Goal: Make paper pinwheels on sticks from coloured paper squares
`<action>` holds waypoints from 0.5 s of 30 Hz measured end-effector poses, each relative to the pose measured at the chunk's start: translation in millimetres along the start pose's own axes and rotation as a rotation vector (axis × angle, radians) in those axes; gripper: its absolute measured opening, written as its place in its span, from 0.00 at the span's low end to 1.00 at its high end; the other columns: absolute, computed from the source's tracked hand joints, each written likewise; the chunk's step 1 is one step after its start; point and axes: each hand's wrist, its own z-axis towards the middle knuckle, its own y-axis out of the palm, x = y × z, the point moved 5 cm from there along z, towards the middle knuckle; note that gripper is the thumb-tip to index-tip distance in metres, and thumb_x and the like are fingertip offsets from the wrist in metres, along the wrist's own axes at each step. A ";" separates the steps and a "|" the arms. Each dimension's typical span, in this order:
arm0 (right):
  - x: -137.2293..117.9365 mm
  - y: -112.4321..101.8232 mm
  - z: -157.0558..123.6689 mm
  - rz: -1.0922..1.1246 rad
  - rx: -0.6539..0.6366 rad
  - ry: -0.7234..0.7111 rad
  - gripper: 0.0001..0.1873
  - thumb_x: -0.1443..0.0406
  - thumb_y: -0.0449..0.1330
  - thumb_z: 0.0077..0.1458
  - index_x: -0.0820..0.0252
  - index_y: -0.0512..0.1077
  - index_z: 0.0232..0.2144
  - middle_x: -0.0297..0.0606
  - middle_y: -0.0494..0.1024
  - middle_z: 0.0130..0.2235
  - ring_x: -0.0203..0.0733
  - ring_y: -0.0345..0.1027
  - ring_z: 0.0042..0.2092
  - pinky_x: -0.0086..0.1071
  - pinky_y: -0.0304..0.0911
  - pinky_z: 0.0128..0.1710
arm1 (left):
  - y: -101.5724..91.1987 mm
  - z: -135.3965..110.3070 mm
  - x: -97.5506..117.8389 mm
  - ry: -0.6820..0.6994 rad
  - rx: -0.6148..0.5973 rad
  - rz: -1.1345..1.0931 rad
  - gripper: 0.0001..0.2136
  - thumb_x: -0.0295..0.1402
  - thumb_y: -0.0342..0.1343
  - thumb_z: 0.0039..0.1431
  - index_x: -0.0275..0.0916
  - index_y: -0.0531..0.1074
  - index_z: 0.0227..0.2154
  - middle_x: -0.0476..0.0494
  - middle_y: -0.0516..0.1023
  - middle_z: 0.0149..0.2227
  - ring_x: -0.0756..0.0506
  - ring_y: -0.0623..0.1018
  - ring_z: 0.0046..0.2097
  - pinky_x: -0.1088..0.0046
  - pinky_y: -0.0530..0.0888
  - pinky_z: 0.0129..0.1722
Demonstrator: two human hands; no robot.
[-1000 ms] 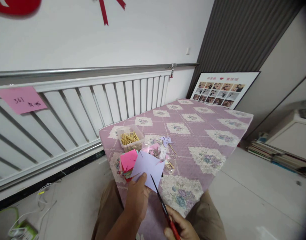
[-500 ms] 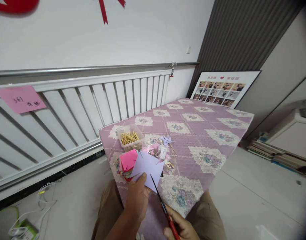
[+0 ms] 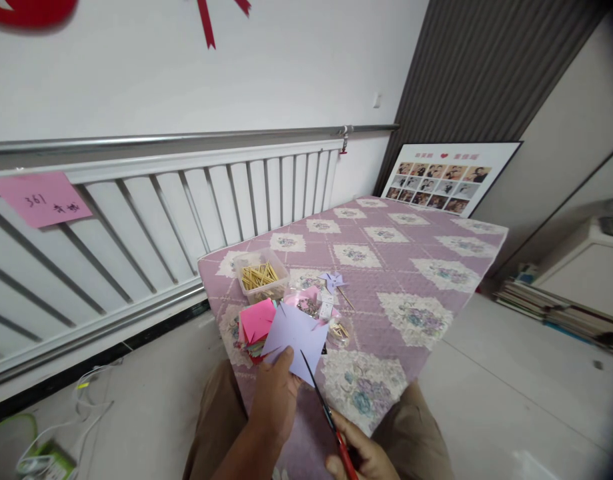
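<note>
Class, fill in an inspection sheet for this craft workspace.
Surface: purple quilted cover, floral patches.
Job's things: lilac paper; red-handled scissors, tip at its near edge.
Clutter: pink paper stack, box of sticks, paper pinwheel.
Hands: left hand pinches the lilac paper; right hand grips the scissors.
Cables: white cable on the floor, left.
Surroundings: radiator with pink note, photo board, books.

Bright, even light — warped edges
</note>
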 end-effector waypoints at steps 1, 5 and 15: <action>-0.7 -0.2 0.0 0.000 0.009 0.006 0.32 0.48 0.64 0.47 0.57 0.74 0.52 0.44 0.77 0.52 0.53 0.70 0.54 0.38 0.62 0.55 | 0.2 -0.1 0.1 0.001 0.002 0.009 0.12 0.35 0.60 0.50 0.40 0.74 0.39 0.38 0.79 0.45 0.39 0.77 0.47 0.63 0.75 0.44; -2.1 0.0 -1.0 -0.003 0.007 0.026 0.33 0.48 0.64 0.47 0.57 0.74 0.52 0.43 0.77 0.53 0.54 0.70 0.54 0.38 0.61 0.56 | 2.0 -0.8 0.1 -0.009 0.017 -0.007 0.12 0.34 0.61 0.49 0.39 0.74 0.38 0.37 0.79 0.45 0.38 0.78 0.46 0.62 0.75 0.45; 8.4 0.4 -3.3 0.008 -0.029 -0.032 0.29 0.55 0.63 0.50 0.56 0.72 0.54 0.41 0.81 0.44 0.55 0.74 0.48 0.40 0.67 0.51 | 5.1 -3.6 1.4 -0.014 -0.006 -0.060 0.10 0.33 0.61 0.50 0.40 0.75 0.37 0.38 0.79 0.43 0.39 0.77 0.48 0.62 0.74 0.47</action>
